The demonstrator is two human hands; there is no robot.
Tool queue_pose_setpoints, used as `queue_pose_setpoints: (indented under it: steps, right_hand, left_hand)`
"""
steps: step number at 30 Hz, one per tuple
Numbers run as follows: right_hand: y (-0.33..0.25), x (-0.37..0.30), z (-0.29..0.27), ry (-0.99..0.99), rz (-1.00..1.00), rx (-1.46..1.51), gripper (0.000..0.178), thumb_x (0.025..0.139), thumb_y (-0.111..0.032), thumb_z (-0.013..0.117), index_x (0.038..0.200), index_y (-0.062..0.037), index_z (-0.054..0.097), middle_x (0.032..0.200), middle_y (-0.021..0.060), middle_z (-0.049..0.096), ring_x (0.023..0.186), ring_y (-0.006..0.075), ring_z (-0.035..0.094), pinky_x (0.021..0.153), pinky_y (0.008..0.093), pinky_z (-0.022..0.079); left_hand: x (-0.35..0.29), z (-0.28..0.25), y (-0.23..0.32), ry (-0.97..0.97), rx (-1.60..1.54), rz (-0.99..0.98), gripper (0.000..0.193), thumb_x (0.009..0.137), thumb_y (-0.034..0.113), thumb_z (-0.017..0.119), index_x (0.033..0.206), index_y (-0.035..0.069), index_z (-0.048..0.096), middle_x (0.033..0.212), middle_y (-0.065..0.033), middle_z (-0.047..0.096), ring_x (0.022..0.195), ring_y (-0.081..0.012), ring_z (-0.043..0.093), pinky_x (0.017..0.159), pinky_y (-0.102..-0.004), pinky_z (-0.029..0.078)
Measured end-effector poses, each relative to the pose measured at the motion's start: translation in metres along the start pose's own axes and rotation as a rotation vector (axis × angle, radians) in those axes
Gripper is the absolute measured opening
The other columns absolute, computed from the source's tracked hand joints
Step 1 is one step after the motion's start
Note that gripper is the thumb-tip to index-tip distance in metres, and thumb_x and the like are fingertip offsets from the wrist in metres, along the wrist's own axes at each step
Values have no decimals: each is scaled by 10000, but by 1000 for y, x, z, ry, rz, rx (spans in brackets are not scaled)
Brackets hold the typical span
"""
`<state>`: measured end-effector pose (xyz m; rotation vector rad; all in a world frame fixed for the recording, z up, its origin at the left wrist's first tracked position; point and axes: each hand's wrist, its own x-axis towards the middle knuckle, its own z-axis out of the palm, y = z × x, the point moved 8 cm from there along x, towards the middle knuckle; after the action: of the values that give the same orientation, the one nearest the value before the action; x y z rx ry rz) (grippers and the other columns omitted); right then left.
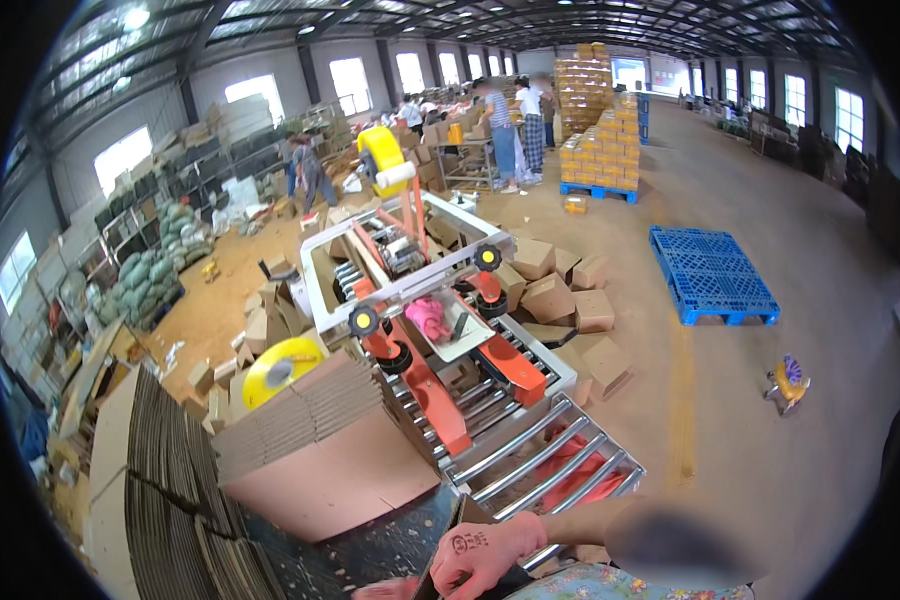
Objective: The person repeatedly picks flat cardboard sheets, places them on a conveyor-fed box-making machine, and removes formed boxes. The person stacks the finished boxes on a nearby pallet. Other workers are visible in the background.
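My right hand (pixel 488 556), in a pink glove with dark print, is at the bottom centre. Its fingers are closed over the edge of a brown cardboard box (pixel 467 512), seen nearly edge-on and cut off by the lower rim. Just left of it, only part of my left hand (pixel 388 590) shows, also pink-gloved; its fingers are mostly hidden. Ahead of both hands, a stack of folded cardboard boxes (pixel 315 470) stands on a dark, scuffed tabletop (pixel 365 550). More flat cardboard (pixel 160 490) is piled at the left.
A carton-taping machine (pixel 440 395) with orange side guides stands ahead, its roller conveyor (pixel 545 470) reaching toward me. A yellow tape roll (pixel 282 372) lies beside it. Cartons (pixel 550 298) heap behind. A blue pallet (pixel 712 275) lies at right; people (pixel 495 115) stand farther off.
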<state>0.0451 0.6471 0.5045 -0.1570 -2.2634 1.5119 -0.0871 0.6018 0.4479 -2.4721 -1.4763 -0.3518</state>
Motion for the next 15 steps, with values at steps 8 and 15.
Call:
queue_pose_setpoints:
  steps: [8, 15]
  right_hand:
    - [-16, -9, -1, 364, -435, -632, 247, 846, -337, 663, 726, -127, 612, 693, 20, 580, 632, 229, 602, 518, 361, 431]
    - [-3, -59, -7, 225, -462, -577, 399, 886, -201, 633, 591, -85, 391, 606, 48, 456, 556, 238, 486, 547, 348, 323]
  left_hand:
    - [-18, -44, -20, -410, -917, -729, 325, 861, 197, 700, 660, 50, 491, 602, 46, 403, 603, -72, 374, 505, -290, 340]
    - [-22, -53, -84, -75, -327, -846, 436, 867, 407, 667, 611, 80, 535, 513, -86, 523, 455, -229, 472, 470, -377, 379]
